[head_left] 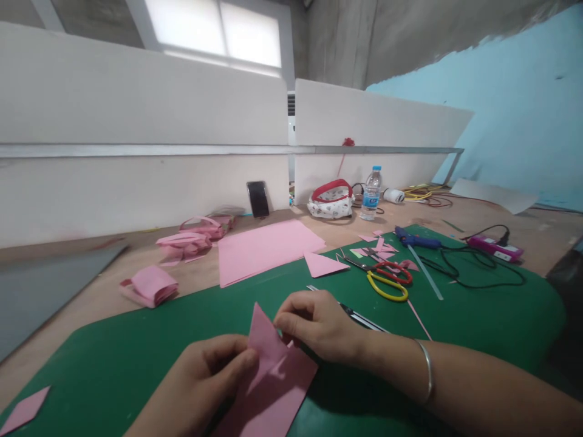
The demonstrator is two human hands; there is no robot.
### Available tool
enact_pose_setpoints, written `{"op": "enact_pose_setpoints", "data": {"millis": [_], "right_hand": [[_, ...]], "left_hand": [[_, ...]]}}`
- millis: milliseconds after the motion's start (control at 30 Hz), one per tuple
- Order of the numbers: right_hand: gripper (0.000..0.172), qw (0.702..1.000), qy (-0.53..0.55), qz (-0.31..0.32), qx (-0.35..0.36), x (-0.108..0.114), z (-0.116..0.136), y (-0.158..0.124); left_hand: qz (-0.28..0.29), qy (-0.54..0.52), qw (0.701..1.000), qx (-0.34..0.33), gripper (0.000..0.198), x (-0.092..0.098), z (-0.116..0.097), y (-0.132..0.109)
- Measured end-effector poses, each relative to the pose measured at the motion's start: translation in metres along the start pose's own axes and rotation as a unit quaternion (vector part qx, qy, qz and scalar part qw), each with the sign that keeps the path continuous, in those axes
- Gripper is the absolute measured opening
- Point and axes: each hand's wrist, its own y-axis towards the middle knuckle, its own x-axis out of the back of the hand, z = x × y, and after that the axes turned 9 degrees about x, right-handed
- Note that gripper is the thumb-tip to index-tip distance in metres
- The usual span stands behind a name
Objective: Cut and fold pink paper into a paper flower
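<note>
Both of my hands grip one folded piece of pink paper (273, 382) low over the green cutting mat (455, 315). My left hand (204, 379) pinches its left edge with thumb and fingers closed. My right hand (316, 325) pinches the upper right part near the pointed tip, fingers curled; a silver bangle circles that wrist. The paper stands partly lifted, its point up. A metal ruler or blade (359, 315) lies just behind my right hand.
A stack of pink sheets (266, 249), a pink triangle (323, 265), folded pink pieces (150, 285), red and yellow scissors (387, 279), a blue glue gun (416, 241) with cable, a water bottle (371, 194), a pouch (331, 200), a phone (258, 199) against the white partition.
</note>
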Motion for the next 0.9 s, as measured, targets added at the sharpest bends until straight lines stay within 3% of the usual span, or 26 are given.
{"op": "enact_pose_setpoints", "data": {"millis": [233, 400, 467, 533, 600, 733, 833, 900], "right_hand": [[0.017, 0.996, -0.08, 0.021, 0.014, 0.003, 0.001, 0.005], [0.01, 0.977, -0.187, 0.069, 0.07, 0.036, 0.027, -0.003], [0.012, 0.941, -0.311, 0.104, 0.081, 0.052, 0.029, -0.018], [0.012, 0.887, -0.441, 0.137, 0.032, 0.064, 0.022, -0.038], [0.017, 0.849, -0.505, 0.152, -0.028, 0.071, 0.01, -0.059], [0.046, 0.827, -0.54, 0.138, -0.073, 0.073, -0.006, -0.086], [0.047, 0.819, -0.557, 0.116, -0.066, 0.074, -0.004, -0.092], [0.036, 0.815, -0.564, 0.114, -0.072, 0.075, -0.002, -0.095]], "left_hand": [[0.014, -0.071, 0.997, 0.035, 0.042, 0.009, 0.009, 0.01], [-0.01, -0.098, 0.995, 0.03, 0.032, 0.008, 0.007, 0.009], [-0.007, -0.106, 0.994, 0.014, 0.03, 0.007, 0.005, 0.007], [-0.004, -0.098, 0.995, -0.002, 0.029, 0.006, 0.003, 0.005], [-0.01, -0.065, 0.998, -0.006, 0.026, 0.006, 0.0, 0.003], [-0.021, 0.015, 0.999, -0.029, 0.02, 0.006, -0.005, -0.001], [0.026, -0.024, 0.999, -0.027, 0.022, 0.001, -0.004, -0.007], [0.125, -0.086, 0.988, 0.027, 0.032, -0.007, -0.001, -0.014]]}}
